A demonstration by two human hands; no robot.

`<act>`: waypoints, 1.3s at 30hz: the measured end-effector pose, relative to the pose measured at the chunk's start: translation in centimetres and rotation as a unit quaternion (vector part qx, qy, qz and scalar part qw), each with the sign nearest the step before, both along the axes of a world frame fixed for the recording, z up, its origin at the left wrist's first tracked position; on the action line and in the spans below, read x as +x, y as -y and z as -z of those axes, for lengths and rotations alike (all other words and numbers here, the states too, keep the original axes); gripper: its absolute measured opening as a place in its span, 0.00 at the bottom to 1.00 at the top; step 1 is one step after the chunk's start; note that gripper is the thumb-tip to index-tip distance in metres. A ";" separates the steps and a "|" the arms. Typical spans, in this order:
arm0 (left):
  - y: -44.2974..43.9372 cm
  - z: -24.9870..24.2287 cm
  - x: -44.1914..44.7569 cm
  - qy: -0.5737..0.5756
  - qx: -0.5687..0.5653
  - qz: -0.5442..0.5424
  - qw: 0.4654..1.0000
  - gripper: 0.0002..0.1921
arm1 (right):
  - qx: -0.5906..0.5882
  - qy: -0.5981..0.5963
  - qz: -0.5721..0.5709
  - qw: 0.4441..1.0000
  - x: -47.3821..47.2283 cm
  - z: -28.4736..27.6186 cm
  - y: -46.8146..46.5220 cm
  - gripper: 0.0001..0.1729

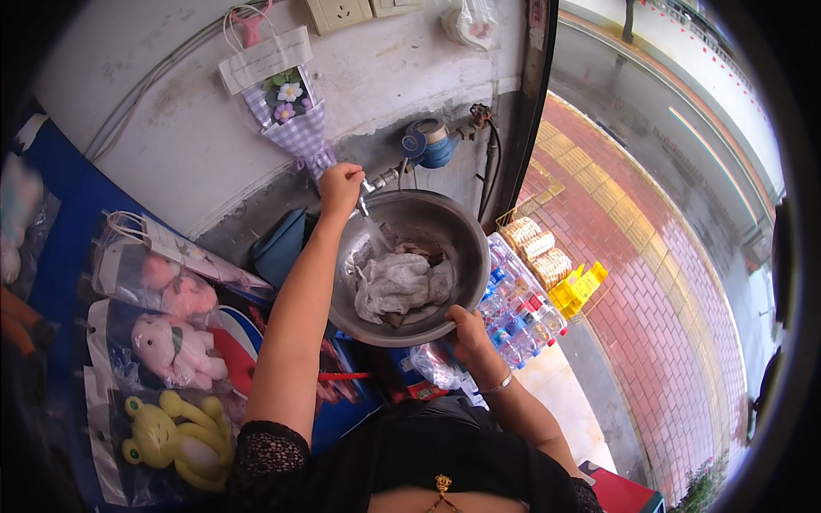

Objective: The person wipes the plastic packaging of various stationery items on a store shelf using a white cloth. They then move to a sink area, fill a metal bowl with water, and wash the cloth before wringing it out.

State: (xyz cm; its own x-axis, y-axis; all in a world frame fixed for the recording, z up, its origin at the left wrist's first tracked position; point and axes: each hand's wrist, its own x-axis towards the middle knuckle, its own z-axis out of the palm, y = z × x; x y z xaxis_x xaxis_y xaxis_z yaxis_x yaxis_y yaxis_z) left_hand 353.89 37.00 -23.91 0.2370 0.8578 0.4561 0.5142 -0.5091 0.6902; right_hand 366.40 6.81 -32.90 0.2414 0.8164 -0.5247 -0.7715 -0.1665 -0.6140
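My left hand (pixel 342 186) grips the handle of a metal water tap (pixel 363 200) on the wall. Water runs from the spout into a round stainless-steel basin (pixel 474 256) under it. With my right hand (pixel 469 332) I hold the near right part of the basin's rim, the thumb on top. Inside the basin lies a wet, greyish-white cloth (pixel 399 282), with darker brown pieces beside and partly beneath it; what these are I cannot tell.
Right of the basin are plastic bottles (pixel 516 320), wicker baskets (pixel 535 247) and a yellow packet (pixel 577 288). Bagged plush toys (pixel 179 349) lie at left. A wrapped bouquet (pixel 295 115) hangs above the tap; a blue water meter (pixel 439 151) is on the pipe.
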 end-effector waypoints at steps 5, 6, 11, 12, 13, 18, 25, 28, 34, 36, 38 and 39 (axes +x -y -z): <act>-0.4 -0.1 0.0 -0.010 -0.012 0.003 1.000 0.09 | -0.006 -0.007 0.008 1.000 0.0 -0.3 0.1 0.13; -0.4 0.0 0.0 -0.009 -0.015 0.002 1.000 0.09 | -0.007 -0.007 0.008 1.000 0.0 -0.4 0.1 0.13; -0.9 0.5 -0.1 -0.008 -0.005 0.011 1.000 0.09 | -0.009 -0.001 0.004 1.000 0.1 0.4 0.2 0.13; -1.1 0.6 -0.2 -0.006 -0.006 0.012 1.000 0.09 | -0.012 0.002 0.002 1.000 0.1 0.5 0.2 0.13; -1.2 0.7 -0.1 -0.004 -0.007 0.014 1.000 0.09 | -0.013 0.004 0.000 1.000 0.1 0.4 0.2 0.13; -1.2 0.7 -0.2 -0.010 -0.009 0.014 1.000 0.09 | -0.011 0.014 0.001 1.000 -0.2 0.1 0.3 0.12; -1.4 0.6 -0.2 0.013 -0.015 0.022 1.000 0.08 | -0.013 0.008 0.005 1.000 -0.2 0.5 0.2 0.12; -1.5 0.6 -0.3 0.004 -0.016 0.021 1.000 0.08 | -0.009 0.005 0.005 1.000 -0.1 0.5 0.2 0.13; -1.5 0.7 -0.3 -0.018 0.006 0.024 1.000 0.09 | 0.004 -0.004 0.007 1.000 -0.2 -0.6 0.2 0.16; -1.3 0.7 -0.2 -0.019 0.010 0.024 0.999 0.08 | -0.003 0.002 0.012 1.000 -0.1 -0.3 0.2 0.17; -1.5 1.0 -0.3 -0.016 0.017 0.020 1.000 0.08 | -0.014 0.007 0.011 1.000 -0.2 -0.3 0.2 0.16; -1.6 1.1 -0.3 -0.013 0.022 0.018 1.000 0.08 | -0.020 0.010 0.012 1.000 -0.2 -0.4 0.2 0.16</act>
State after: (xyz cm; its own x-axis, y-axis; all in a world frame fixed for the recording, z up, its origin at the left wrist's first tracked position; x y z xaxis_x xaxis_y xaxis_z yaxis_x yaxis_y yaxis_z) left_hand 353.57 38.58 -24.97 0.2801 0.8274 0.4869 0.5115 -0.5578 0.6537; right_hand 366.16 6.57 -32.51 0.2718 0.7883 -0.5519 -0.7637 -0.1722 -0.6221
